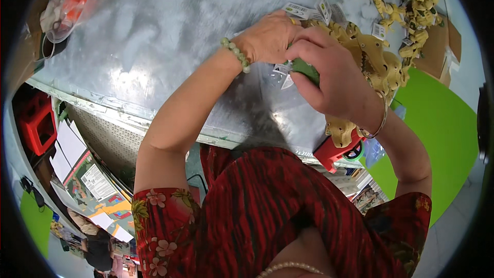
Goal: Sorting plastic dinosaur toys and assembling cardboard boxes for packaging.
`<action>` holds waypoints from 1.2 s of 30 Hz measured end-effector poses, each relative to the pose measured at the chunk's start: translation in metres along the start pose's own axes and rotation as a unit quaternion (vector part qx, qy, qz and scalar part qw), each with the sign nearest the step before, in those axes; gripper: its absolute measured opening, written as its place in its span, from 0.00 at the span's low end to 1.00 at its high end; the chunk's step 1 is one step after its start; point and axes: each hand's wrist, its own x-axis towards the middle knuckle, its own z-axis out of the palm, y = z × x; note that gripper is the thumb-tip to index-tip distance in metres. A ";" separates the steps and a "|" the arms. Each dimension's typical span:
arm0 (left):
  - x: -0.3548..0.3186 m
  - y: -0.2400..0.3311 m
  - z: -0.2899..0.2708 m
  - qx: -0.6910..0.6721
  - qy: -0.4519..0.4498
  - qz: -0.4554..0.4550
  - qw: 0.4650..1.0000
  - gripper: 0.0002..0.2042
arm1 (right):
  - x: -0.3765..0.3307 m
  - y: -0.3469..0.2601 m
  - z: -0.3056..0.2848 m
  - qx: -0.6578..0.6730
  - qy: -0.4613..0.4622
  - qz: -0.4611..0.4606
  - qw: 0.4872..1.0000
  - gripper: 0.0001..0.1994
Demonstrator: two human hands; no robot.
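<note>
Above the worktable, my two hands meet in front of me. My right hand (337, 80) is closed, with a small green piece (306, 70) between thumb and fingers; its exact kind is mostly hidden. My left hand (270, 37) is closed too, pressed against the right fingers, and what it grips is out of sight. White printed tags (301, 10) stick up just beyond the left fingertips. A clear plastic bit with white labels (283, 74) shows below the hands. Right beside my right hand lie yellow toy animal heads (373, 54) with toothed jaws.
The grey metal table (154, 46) has a bag of orange items (77, 0) at its far left. More yellow pieces (411, 0) are heaped far right, near a cardboard box (437, 51). A red tool (337, 149) lies at the near edge. Printed cardboard sheets (98, 185) stand below, left.
</note>
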 end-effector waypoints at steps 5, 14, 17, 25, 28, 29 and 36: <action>-0.004 0.000 0.002 0.015 0.073 0.038 0.996 0.08 | 0.000 -0.002 0.007 -0.027 0.004 -0.006 1.000 0.10; -0.004 -0.001 0.009 0.052 0.099 0.008 0.994 0.09 | -0.004 0.007 0.008 -0.040 0.053 -0.027 0.997 0.10; 0.003 0.007 -0.003 0.028 0.019 -0.069 0.997 0.09 | -0.006 0.014 0.007 -0.034 0.060 -0.041 0.997 0.10; 0.016 0.019 -0.010 0.019 -0.050 -0.054 0.997 0.15 | 0.001 -0.006 -0.012 0.017 -0.001 0.142 0.990 0.09; 0.022 0.005 -0.008 0.046 -0.138 -0.037 0.989 0.13 | 0.004 -0.017 -0.014 -0.048 -0.001 0.222 0.974 0.09; 0.022 0.001 -0.005 0.044 -0.141 -0.039 0.988 0.13 | 0.003 -0.012 -0.013 -0.045 -0.002 0.223 0.974 0.09; 0.024 -0.008 -0.008 -0.018 -0.175 -0.014 0.984 0.14 | 0.000 0.001 -0.008 0.126 0.016 0.215 0.968 0.09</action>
